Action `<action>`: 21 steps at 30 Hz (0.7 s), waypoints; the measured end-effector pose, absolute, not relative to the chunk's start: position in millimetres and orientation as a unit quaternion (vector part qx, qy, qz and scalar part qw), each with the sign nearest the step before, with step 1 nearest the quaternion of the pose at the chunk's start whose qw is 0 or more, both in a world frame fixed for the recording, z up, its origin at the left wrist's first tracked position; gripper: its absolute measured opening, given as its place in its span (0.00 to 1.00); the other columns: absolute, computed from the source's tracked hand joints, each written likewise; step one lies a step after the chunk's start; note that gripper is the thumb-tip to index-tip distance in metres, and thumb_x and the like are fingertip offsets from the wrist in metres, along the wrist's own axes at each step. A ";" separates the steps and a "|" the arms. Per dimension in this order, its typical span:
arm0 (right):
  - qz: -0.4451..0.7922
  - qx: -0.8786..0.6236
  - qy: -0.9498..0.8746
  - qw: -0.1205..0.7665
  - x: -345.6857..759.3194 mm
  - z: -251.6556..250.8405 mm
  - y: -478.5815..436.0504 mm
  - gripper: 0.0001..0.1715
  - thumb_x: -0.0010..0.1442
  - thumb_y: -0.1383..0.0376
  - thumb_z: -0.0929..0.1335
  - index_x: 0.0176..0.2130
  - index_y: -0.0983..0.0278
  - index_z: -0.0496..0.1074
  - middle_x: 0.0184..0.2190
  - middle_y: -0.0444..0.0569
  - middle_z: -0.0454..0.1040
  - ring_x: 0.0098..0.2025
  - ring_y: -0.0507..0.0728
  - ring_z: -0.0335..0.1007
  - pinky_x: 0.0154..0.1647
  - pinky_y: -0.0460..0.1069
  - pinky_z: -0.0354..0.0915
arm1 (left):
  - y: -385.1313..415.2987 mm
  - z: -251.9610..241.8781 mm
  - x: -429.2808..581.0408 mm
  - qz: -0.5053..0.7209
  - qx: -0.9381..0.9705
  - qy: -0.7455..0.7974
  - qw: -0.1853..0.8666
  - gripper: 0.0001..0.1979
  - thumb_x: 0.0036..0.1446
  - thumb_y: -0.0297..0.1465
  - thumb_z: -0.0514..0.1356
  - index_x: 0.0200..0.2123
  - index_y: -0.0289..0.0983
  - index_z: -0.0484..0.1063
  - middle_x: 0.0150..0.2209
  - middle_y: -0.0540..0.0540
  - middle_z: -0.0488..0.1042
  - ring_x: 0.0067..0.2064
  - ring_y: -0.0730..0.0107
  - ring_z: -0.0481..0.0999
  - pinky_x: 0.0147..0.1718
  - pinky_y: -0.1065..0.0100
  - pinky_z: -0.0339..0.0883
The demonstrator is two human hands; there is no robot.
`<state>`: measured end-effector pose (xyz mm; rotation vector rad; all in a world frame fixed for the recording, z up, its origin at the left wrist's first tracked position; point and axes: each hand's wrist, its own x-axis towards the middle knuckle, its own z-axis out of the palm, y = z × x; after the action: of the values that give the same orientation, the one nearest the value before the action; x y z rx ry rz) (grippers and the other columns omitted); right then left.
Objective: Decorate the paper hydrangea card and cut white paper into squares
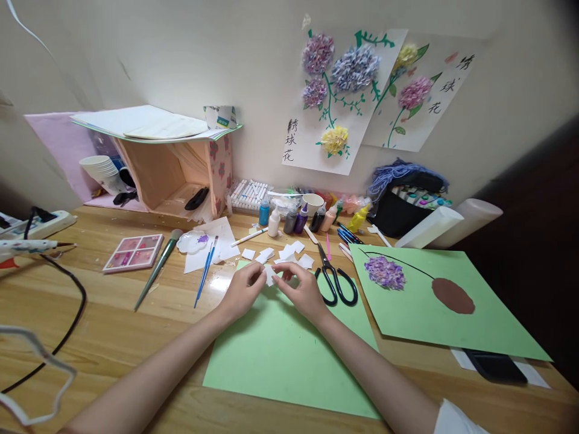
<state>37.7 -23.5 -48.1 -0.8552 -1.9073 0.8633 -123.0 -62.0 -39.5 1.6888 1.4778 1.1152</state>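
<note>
Between the fingertips of my left hand [243, 284] and my right hand [302, 290] is a small piece of white paper [269, 275]. Both hands pinch it above the far part of a green sheet [289, 367] lying on the wooden table. Just beyond my fingers several white paper squares [289, 250] are scattered. Black-handled scissors [335, 274] rest beside my right hand, partly on the green sheet. To the left of my left hand lie thin blue paintbrushes [205, 272].
A second green sheet [429, 325] with a purple paper flower [384, 273] lies right. Paint bottles [299, 218] line the back. A large brush [158, 268], makeup palette [134, 252] and hot glue gun [34, 246] with its black cord are on the left.
</note>
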 end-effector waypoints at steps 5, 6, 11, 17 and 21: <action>0.351 -0.352 -0.734 0.463 38.0 -50.0 -22.8 0.08 0.55 0.65 0.68 0.39 0.63 0.70 0.31 0.46 0.72 0.29 0.52 0.66 0.32 0.48 0.65 | -63.2 -41.2 -121.1 0.393 0.652 0.580 0.290 0.11 0.58 0.34 0.51 0.26 0.37 0.64 0.25 0.51 0.64 0.28 0.71 0.62 0.27 0.70 0.54; 0.344 -0.355 -0.729 0.474 38.1 -49.9 -22.7 0.09 0.55 0.66 0.68 0.40 0.62 0.70 0.30 0.46 0.72 0.29 0.52 0.66 0.32 0.48 0.65 | -63.3 -42.2 -120.9 0.394 0.645 0.587 0.291 0.11 0.58 0.35 0.51 0.26 0.37 0.65 0.25 0.51 0.64 0.27 0.71 0.62 0.27 0.71 0.54; 0.285 -0.349 -0.747 0.489 38.7 -49.2 -23.3 0.09 0.55 0.69 0.67 0.40 0.62 0.71 0.29 0.45 0.71 0.30 0.53 0.66 0.33 0.48 0.65 | -65.2 -43.9 -117.8 0.406 0.634 0.585 0.303 0.11 0.57 0.37 0.53 0.28 0.36 0.67 0.24 0.51 0.66 0.27 0.72 0.64 0.27 0.71 0.56; 0.271 -0.307 -0.779 0.474 39.3 -50.1 -23.8 0.09 0.57 0.71 0.66 0.37 0.61 0.74 0.31 0.48 0.71 0.33 0.54 0.67 0.33 0.49 0.65 | -65.6 -39.1 -115.1 0.430 0.636 0.561 0.310 0.08 0.57 0.34 0.55 0.32 0.36 0.68 0.29 0.49 0.70 0.29 0.72 0.67 0.30 0.71 0.60; 0.257 -0.281 -0.798 0.467 38.1 -51.6 -22.9 0.14 0.57 0.71 0.65 0.42 0.58 0.74 0.33 0.48 0.72 0.37 0.55 0.68 0.38 0.51 0.66 | -64.5 -39.3 -117.3 0.440 0.623 0.568 0.310 0.07 0.56 0.34 0.56 0.32 0.36 0.68 0.29 0.49 0.69 0.30 0.72 0.67 0.30 0.71 0.61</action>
<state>38.1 -22.9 -51.6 -0.6884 -1.9588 0.6313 -117.3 -64.5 -39.3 1.6456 1.5000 1.1622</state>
